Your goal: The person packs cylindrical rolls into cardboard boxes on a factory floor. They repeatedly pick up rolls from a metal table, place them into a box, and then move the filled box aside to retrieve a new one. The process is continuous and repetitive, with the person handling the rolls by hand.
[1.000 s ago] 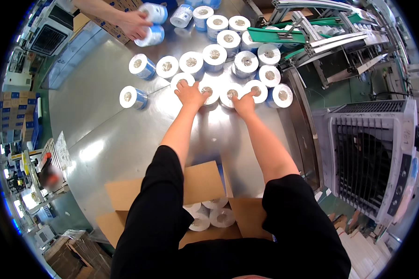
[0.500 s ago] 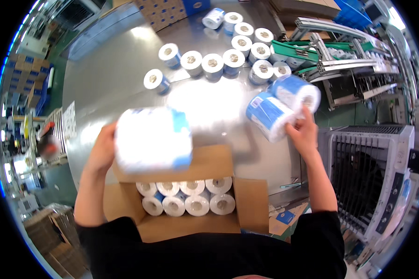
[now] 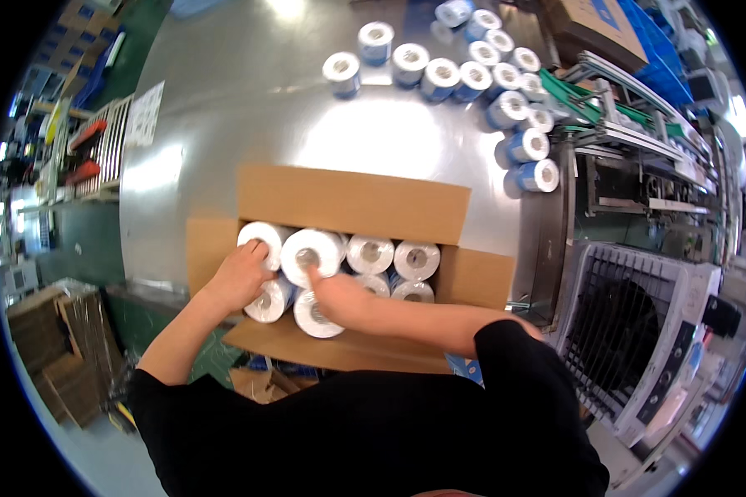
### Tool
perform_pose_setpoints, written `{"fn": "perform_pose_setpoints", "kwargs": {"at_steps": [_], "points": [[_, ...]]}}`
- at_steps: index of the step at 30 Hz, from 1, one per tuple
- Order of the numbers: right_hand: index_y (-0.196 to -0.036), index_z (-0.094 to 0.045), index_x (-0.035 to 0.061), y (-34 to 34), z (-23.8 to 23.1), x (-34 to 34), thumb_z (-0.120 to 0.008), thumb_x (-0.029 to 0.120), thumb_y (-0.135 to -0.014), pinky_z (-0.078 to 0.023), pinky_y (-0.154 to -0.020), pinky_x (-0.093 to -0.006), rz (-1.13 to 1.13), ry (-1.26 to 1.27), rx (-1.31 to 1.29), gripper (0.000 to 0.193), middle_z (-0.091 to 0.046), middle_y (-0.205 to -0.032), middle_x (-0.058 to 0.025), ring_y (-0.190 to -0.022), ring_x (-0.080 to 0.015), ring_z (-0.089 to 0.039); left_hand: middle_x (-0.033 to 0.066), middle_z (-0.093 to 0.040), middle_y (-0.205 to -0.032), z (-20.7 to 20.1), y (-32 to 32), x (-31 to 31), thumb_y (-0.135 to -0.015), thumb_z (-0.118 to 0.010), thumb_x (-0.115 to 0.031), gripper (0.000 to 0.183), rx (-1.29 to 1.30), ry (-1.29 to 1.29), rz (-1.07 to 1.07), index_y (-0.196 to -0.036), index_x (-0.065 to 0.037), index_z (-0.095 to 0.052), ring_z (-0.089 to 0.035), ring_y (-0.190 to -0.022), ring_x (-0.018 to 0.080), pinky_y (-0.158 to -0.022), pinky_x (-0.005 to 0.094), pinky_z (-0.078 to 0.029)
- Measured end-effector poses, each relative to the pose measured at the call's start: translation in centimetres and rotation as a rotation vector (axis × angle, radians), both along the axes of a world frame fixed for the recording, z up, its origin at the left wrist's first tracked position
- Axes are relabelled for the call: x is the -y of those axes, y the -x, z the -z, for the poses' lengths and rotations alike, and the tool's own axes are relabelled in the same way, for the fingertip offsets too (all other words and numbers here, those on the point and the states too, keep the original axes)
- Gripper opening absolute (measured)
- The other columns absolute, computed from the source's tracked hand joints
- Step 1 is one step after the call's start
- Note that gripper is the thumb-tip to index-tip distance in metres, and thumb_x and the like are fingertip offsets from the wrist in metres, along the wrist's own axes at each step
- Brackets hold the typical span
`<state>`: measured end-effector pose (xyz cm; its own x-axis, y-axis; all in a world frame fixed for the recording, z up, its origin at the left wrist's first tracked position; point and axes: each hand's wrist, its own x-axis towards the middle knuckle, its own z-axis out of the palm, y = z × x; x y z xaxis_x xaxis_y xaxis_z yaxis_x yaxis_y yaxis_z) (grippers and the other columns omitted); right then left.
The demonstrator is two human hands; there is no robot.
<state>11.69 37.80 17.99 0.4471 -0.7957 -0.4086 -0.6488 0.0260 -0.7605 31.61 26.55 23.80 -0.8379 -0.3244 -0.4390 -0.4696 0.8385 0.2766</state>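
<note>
Half a second ago both hands held wrapped rolls up over the tabletop (image 3: 249, 108); now both are down in the open cardboard box (image 3: 352, 203), pushing rolls into the top layer. Left hand (image 3: 239, 277) lies flat, fingers spread, on the white roll at the box's left end (image 3: 259, 236); right hand (image 3: 337, 296) reaches across, fingers loosely curled, a finger in the core of the next roll (image 3: 311, 255). More blue-wrapped rolls (image 3: 472, 79) stand well apart at the tabletop's far edge.
</note>
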Motion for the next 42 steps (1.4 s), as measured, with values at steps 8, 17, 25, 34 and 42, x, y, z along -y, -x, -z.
{"fn": "perform_pose_setpoints", "kwargs": {"at_steps": [8, 17, 25, 34, 42], "points": [[-0.134, -0.045, 0.0122, 10.3, -5.2, 2.7, -0.064, 0.026, -0.088, -0.054, -0.069, -0.0335, 0.309, -0.035, 0.318, 0.052, -0.069, -0.090, -0.0127, -0.074, -0.0273, -0.067, 0.0107, -0.065, -0.110, 4.2, 15.2, 21.1, -0.088, -0.060, -0.023, 0.032, -0.543, -0.267, -0.765, -0.114, -0.006, -0.064, -0.060, -0.100, 0.0205, -0.087, 0.0321, -0.047], [-0.135, -0.035, -0.0047, 44.7, 15.3, -6.2, -0.064, 0.033, -0.086, -0.050, -0.087, -0.0358, 1.445, 0.071, -0.649, 0.068, -0.060, -0.115, -0.0232, -0.106, -0.0308, -0.061, 0.0117, -0.027, -0.151, 21.4, 29.9, 37.9, -0.069, -0.075, -0.016, 0.066, 0.014, 0.632, 0.172, -0.129, -0.030, -0.052, -0.023, -0.140, 0.0317, -0.114, 0.0483, -0.021], [-0.125, -0.046, 0.0040, 52.8, 27.5, -6.8, -0.067, 0.026, -0.080, -0.053, -0.066, -0.0377, 1.787, -0.016, -0.085, 0.054, -0.059, -0.106, -0.0116, -0.082, -0.0227, -0.061, 0.0152, -0.032, -0.147, 28.9, 31.1, 47.1, -0.053, -0.084, -0.017, 0.081, -0.054, 0.099, -0.128, -0.128, -0.031, -0.056, -0.028, -0.137, 0.0315, -0.112, 0.0420, -0.027], [-0.116, -0.053, 0.0078, 41.7, 18.2, -5.9, -0.065, 0.018, -0.071, -0.051, -0.067, -0.0459, 1.311, 0.025, -0.494, 0.048, -0.065, -0.073, -0.0194, -0.070, -0.0401, -0.064, 0.0167, -0.064, -0.103, 22.3, 24.7, 37.4, -0.059, -0.077, -0.031, 0.051, -0.040, 0.164, -0.323, -0.106, -0.012, -0.070, -0.060, -0.094, 0.0332, -0.086, 0.0416, -0.048], [-0.143, -0.031, 0.0155, 37.5, 22.5, 2.3, -0.066, 0.017, -0.071, -0.050, -0.073, -0.0462, 0.807, -0.067, -0.399, 0.080, -0.065, -0.085, -0.0192, -0.081, -0.0368, -0.064, 0.0061, -0.066, -0.103, 0.8, 14.8, 21.3, -0.081, -0.064, -0.010, 0.027, -0.470, -0.699, -1.075, -0.107, -0.001, -0.065, -0.061, -0.093, 0.0151, -0.085, 0.0288, -0.048]]}}
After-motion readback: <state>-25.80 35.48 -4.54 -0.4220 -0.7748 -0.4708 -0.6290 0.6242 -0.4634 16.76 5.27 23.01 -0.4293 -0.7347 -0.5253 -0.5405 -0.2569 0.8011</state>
